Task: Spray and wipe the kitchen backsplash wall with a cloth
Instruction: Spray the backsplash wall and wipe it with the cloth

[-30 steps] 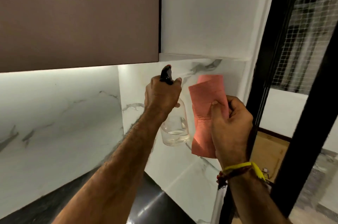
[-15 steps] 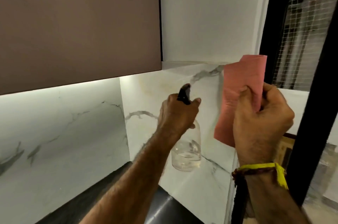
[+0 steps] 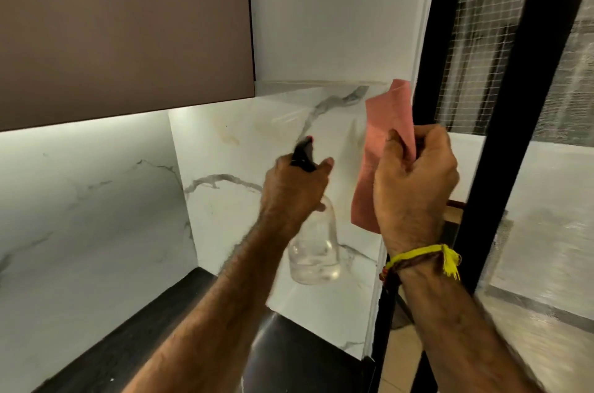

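The white marble backsplash [image 3: 244, 148] with grey veins fills the corner ahead and shows faint yellowish stains near its top. My left hand [image 3: 294, 191] grips the black trigger head of a clear spray bottle [image 3: 316, 251], whose nozzle points at the side wall. A little liquid sits at the bottle's bottom. My right hand [image 3: 414, 187] pinches a pink cloth [image 3: 385, 135] that hangs flat against the wall's right edge, just under the ledge. A yellow thread band circles my right wrist.
A brown upper cabinet [image 3: 122, 29] overhangs at the upper left with a light strip beneath. A black countertop [image 3: 160, 328] runs below. A black door frame [image 3: 427, 103] with wire mesh stands directly right of the cloth.
Both hands have shifted right and up along the side wall. The cloth moved from the mid wall to its right edge by the door frame; the bottle followed.
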